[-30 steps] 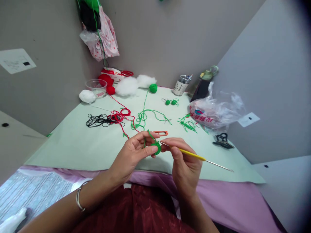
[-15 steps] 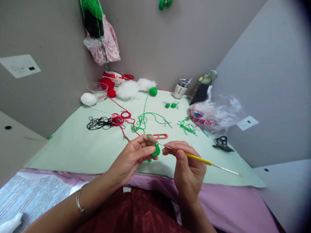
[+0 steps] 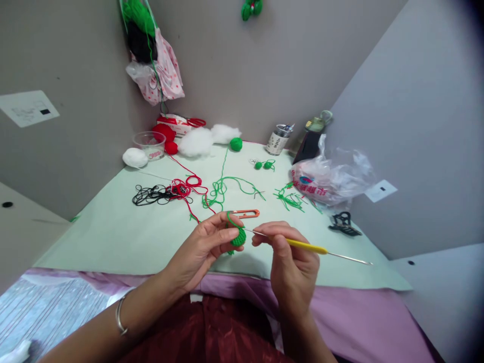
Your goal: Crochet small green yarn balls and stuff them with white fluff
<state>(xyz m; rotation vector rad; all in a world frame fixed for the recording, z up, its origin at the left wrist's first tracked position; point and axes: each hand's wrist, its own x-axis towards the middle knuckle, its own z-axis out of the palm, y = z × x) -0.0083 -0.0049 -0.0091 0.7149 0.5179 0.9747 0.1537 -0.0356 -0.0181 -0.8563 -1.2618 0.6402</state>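
Observation:
Between the thumb and fingers of my left hand is a small round green crochet piece. Green yarn loops over that hand's index finger. My right hand is closed round the yellow handle of a crochet hook. One metal end of the hook reaches left to the upper edge of the piece; the other end sticks out to the right. Just beyond my left fingertips lie orange thread snips on the table. Whether yarn is caught on the hook's tip is too small to tell.
Loose green yarn, red yarn and black yarn spread over the table. White stuffing, a clear tub and a pen cup stand behind. On the right are a plastic bag and a black hair claw.
The view has shifted slightly, so everything sits a little further left. The crochet piece is turned a bit more toward me; both hands keep their holds.

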